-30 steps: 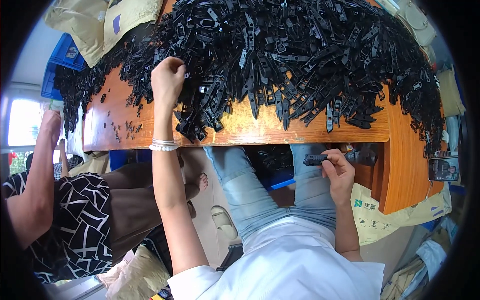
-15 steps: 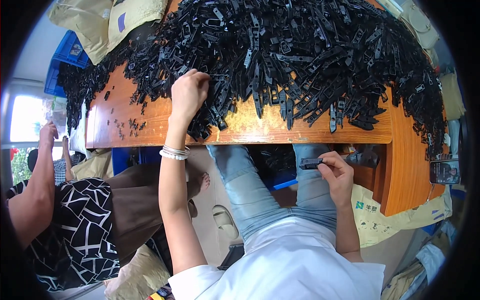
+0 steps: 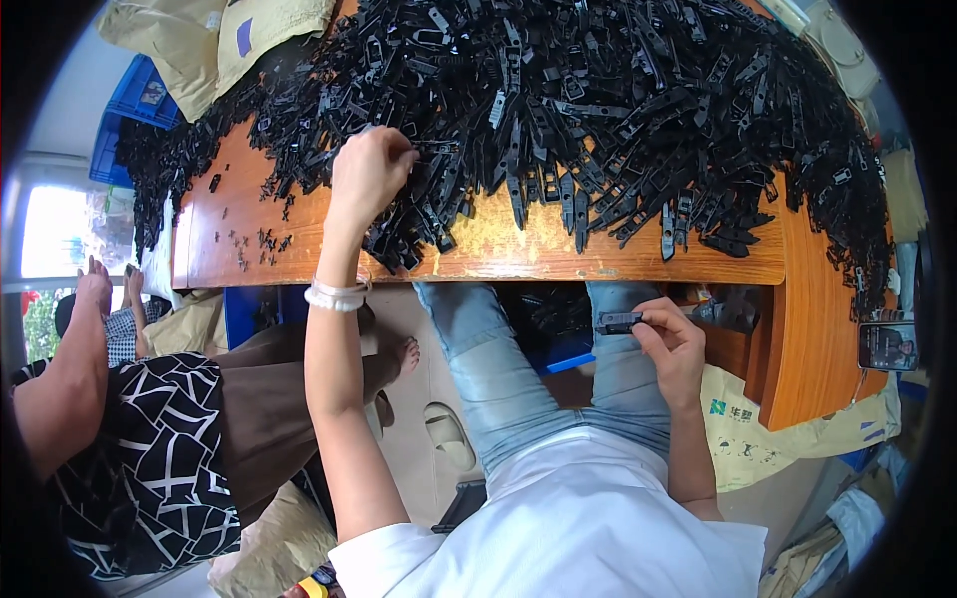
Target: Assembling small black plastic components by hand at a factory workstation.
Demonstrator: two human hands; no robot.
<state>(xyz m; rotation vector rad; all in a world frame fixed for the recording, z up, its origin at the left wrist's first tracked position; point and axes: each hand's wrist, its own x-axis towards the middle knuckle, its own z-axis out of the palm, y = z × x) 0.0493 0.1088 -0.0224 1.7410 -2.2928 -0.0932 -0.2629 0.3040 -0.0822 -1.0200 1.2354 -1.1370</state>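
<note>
My left hand (image 3: 369, 179), with bracelets at the wrist, hovers over the near left part of a wide heap of black plastic parts (image 3: 598, 130). Its fingers are bent together in a pinch; what lies between them, if anything, is hidden. A slim black piece shows right beside the fingertips, but whether I grip it is unclear. Below the table's front edge, over my right thigh, my right hand (image 3: 676, 344) pinches a short, dark block-shaped plastic part (image 3: 619, 322) between thumb and fingers. That part points leftward, level.
The heap covers most of the wooden table (image 3: 329, 234). Small black bits (image 3: 267, 244) lie at its left. A co-worker's arm (image 3: 82, 369) is at far left. Blue crates (image 3: 150, 95) and paper sacks (image 3: 269, 45) stand behind. A phone (image 3: 887, 344) is at right.
My left hand has shifted slightly left, its forearm moving with it. The right hand and its plastic part stay nearly still. The co-worker's hand at far left has dropped slightly.
</note>
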